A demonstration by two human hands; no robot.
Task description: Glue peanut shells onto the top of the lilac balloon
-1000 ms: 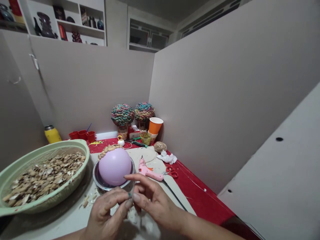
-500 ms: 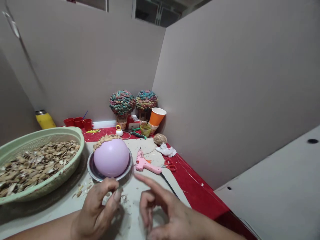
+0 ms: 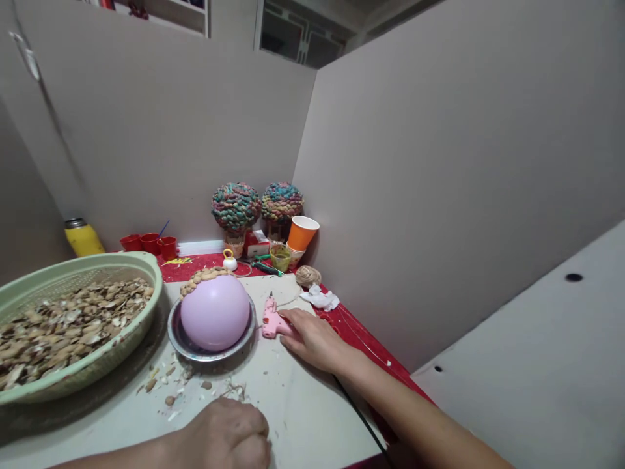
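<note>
Glue gun, likely light and stiff, lies on the bench beside a metal bowl, its handle, the safe hold away from the nozzle, grasped by the right hand. The left hand is clenched, any contents hidden. In the bowl, a lilac balloon looks smooth, slippery and easily burst, best cradled with flat fingers.

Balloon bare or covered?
Partly covered: shells sit on the upper back of the purple balloon; its front is bare.
</note>
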